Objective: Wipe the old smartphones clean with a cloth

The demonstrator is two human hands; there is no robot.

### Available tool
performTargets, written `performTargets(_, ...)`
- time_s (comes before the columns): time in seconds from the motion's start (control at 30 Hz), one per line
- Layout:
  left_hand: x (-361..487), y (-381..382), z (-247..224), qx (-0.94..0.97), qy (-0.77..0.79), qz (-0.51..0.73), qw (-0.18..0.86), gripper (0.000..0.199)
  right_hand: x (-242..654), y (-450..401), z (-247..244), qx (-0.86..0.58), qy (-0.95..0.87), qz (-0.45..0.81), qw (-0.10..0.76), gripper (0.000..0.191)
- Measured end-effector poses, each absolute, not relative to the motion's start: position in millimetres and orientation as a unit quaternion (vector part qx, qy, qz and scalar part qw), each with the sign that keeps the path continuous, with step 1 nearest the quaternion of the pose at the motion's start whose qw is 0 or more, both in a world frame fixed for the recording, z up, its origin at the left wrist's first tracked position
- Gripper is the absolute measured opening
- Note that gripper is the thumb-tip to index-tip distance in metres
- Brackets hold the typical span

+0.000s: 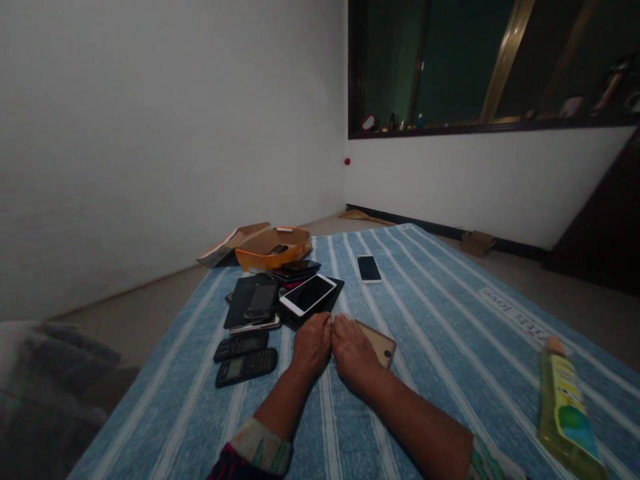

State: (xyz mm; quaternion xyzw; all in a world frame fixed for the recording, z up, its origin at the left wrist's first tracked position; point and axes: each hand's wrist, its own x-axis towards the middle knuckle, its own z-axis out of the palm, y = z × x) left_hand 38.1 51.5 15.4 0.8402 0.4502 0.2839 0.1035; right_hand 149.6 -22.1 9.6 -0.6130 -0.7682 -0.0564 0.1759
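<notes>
A gold smartphone [381,343] lies back side up on the striped cloth, partly covered by my right hand [354,350]. The right fingers are pressed together, gripping it at its far left end. My left hand [313,341] is closed right beside it, fingertips meeting the right hand's; what it pinches, if anything, is hidden. Just beyond the left hand, a white smartphone [308,295] with a dark screen rests on a dark flat case. To the left are two black keypad phones [247,367] and a dark phone [262,297] on a stack.
An orange cardboard box [250,259] stands open at the back left, with a phone inside. Another white smartphone [369,269] lies farther back. A bottle of yellow-green liquid [567,413] lies at the right. Blue striped cloth [440,320] covers the surface.
</notes>
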Motion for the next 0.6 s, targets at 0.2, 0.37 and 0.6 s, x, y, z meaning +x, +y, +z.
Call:
performTargets(0.2, 38, 51, 15, 0.839, 0.447, 0.291, 0.102, 0.027, 161, -36, -1, -0.604, -0.771, -0.06, 0.194, 0.057)
performTargets(0.37, 38, 50, 15, 0.838, 0.45, 0.29, 0.109, 0.026, 168, -40, -2, -0.608, -0.77, -0.044, 0.191, 0.057)
performTargets(0.6, 38, 53, 16, 0.837, 0.451, 0.289, 0.113, 0.028, 148, -18, 13, -0.616, -0.762, -0.044, 0.193, 0.053)
